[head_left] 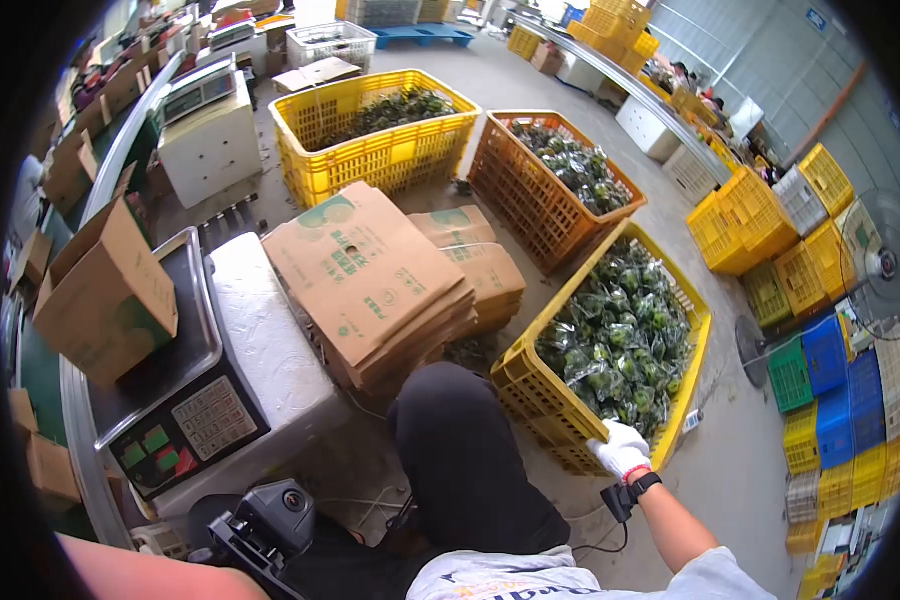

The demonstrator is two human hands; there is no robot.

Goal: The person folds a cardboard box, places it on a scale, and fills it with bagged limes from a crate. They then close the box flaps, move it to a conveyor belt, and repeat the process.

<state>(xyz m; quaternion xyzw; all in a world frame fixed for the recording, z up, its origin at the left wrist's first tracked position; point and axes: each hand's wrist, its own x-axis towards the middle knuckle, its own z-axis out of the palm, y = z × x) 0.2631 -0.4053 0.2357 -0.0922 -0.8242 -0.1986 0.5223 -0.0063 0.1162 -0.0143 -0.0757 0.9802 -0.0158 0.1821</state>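
My right hand (622,452), in a white glove, grips the near rim of a yellow crate (560,412). The crate is tilted toward me and full of green produce in clear plastic bags (620,335). My left forearm (160,570) enters at the bottom left, near a black camera device (275,518); my left hand itself is out of sight. Left of my knee stands a digital scale (185,430) on a white foam box (270,325), with an open cardboard box (110,290) on its pan.
Flattened cardboard boxes (365,270) lie stacked ahead of my knee. Beyond them stand an orange crate (510,190) of bagged produce and another yellow crate (390,155). A fan (880,262) and several stacked crates (850,400) line the right. A conveyor (75,400) runs along the left.
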